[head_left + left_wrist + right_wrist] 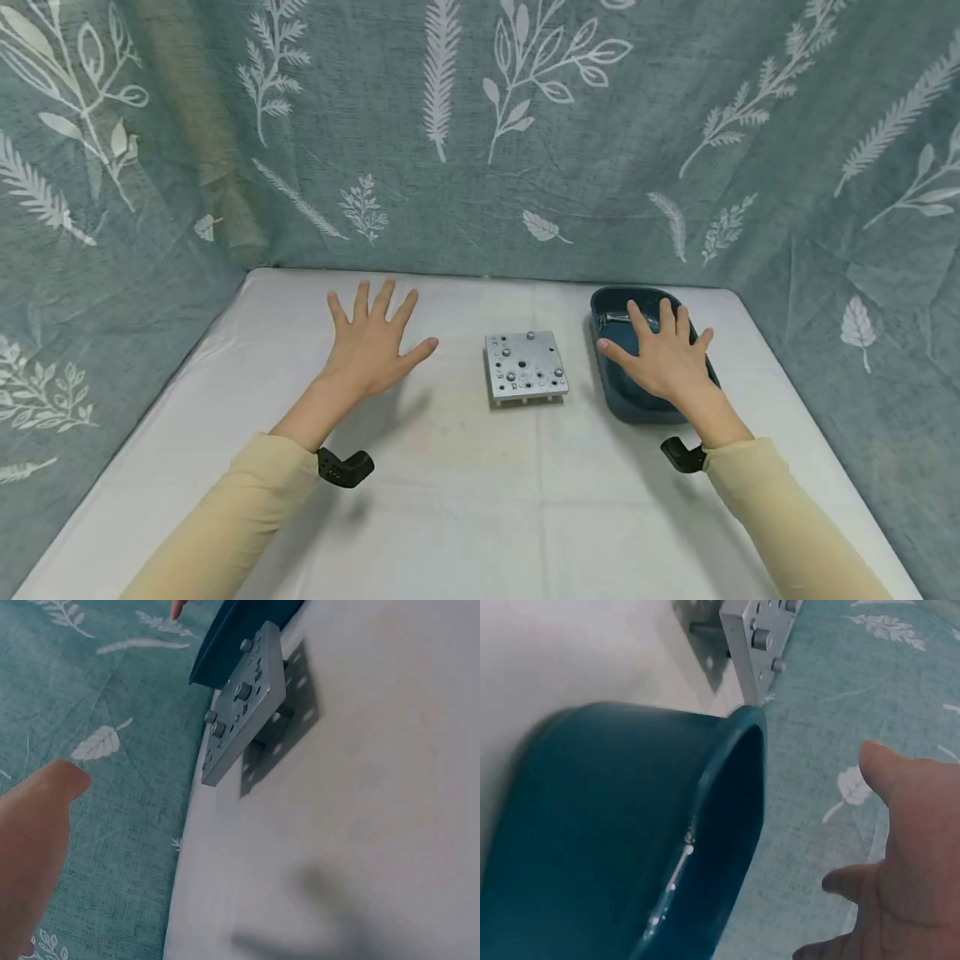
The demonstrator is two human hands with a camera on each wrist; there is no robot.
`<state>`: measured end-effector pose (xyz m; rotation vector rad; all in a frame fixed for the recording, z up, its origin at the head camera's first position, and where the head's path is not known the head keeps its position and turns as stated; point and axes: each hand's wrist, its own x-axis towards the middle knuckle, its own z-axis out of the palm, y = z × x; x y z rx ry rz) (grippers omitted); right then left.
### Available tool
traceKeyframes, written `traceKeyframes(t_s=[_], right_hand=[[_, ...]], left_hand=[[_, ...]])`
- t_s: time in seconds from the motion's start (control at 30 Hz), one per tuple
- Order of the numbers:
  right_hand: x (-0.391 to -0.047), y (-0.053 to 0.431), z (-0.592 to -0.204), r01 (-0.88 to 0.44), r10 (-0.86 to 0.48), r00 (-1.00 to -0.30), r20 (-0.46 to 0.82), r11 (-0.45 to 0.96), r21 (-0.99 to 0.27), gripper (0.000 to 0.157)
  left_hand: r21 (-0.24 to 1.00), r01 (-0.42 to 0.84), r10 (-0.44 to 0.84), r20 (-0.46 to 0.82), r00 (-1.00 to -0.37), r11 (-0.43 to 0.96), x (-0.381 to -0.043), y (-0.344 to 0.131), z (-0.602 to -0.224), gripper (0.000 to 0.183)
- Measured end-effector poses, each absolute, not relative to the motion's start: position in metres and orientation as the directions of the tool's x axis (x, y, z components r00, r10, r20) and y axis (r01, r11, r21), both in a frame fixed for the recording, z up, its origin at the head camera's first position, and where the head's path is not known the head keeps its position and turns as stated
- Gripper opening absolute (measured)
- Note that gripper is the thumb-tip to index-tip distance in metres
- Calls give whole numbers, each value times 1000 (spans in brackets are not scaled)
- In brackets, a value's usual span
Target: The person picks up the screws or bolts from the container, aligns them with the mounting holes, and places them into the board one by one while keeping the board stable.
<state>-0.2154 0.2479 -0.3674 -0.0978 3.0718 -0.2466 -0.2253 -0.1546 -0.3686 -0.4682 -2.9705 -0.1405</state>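
Note:
A square silver metal plate [536,360] with holes and several bolts in it stands on short legs in the middle of the table. To its right is a dark blue plastic bin [622,396], with a small shiny metal piece [617,317] near its far end. My left hand [371,346] hovers left of the plate, fingers spread, holding nothing. My right hand [666,358] is held above the bin with its fingers spread and nothing in its grasp; it covers part of the bin's inside. The right wrist view shows the bin's outer wall [615,817] close by.
A white cloth [465,517] covers the table. Green-grey curtains [465,217] with white leaf prints hang along the back and both sides. Each wrist carries a black camera mount, the left one [345,468] and the right one [682,455].

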Motion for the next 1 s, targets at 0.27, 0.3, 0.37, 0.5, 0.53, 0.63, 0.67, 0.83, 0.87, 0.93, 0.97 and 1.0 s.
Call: traceKeyframes(t_s=[0.27, 0.3, 0.37, 0.5, 0.53, 0.63, 0.67, 0.83, 0.87, 0.93, 0.97, 1.0], right_hand=[[-233, 261, -353, -118, -107, -993, 49, 912, -392, 76], [-237, 265, -351, -123, -112, -992, 51, 881, -456, 69], [-246, 273, -348, -119, -121, -992, 33, 813, -570, 56], [-267, 287, -346, -56, -145, -987, -66, 702, -710, 46], [-272, 289, -347, -47, -153, -985, -80, 685, -727, 45], [-284, 293, -348, -21, -168, -979, -115, 645, -764, 41], [-287, 293, -349, -15, -168, -979, -119, 637, -770, 40], [-303, 296, -359, 7, -162, -977, -136, 615, -789, 34], [-306, 296, -362, 10, -165, -976, -139, 610, -793, 33], [-311, 295, -370, 17, -169, -974, -148, 603, -797, 31], [-313, 293, -373, 19, -173, -973, -152, 598, -801, 30], [-315, 292, -377, 21, -177, -971, -157, 596, -803, 29]], left_hand=[[146, 354, 330, 165, -930, 924, -229, -150, -365, 87], [170, 362, 335, 166, -927, 917, -229, -148, -365, 89], [228, 376, 345, 166, -924, 898, -230, -144, -365, 91], [336, 401, 363, 173, -916, 852, -230, -137, -368, 93], [360, 408, 369, 174, -913, 839, -230, -136, -369, 93], [428, 420, 388, 164, -907, 800, -231, -131, -376, 94], [457, 419, 393, 156, -906, 785, -231, -129, -378, 95], [605, 373, 401, 95, -911, 703, -233, -117, -394, 100], [628, 366, 405, 86, -910, 687, -234, -115, -397, 101], [657, 361, 421, 74, -904, 661, -234, -110, -404, 103], [666, 363, 430, 70, -900, 652, -234, -107, -407, 104], [666, 369, 442, 66, -895, 648, -235, -105, -410, 106]])
